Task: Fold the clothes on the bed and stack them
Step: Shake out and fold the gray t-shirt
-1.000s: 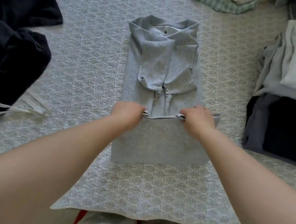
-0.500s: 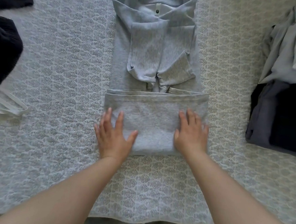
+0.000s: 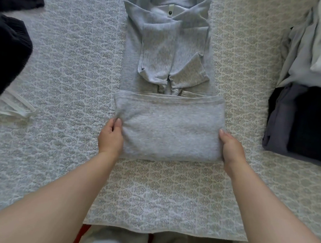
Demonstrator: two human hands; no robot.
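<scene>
The grey top point(image 3: 171, 69) is soft knit cloth, matt and a bit fuzzy, with flecks in it. The bed point(image 3: 69, 61) has a quilted cover, bumpy with a stitched leaf pattern, not shiny. At the left edge, the black clothes point(image 3: 6, 53) look thick and ribbed. At the right edge, the pale clothes point(image 3: 308, 55) look thin and smooth, over dark smooth cloth point(image 3: 298, 121).

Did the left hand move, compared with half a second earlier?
Yes. The left hand went from lying flat on the folded grey sweatshirt outward to its left edge, which it now pinches.
</scene>
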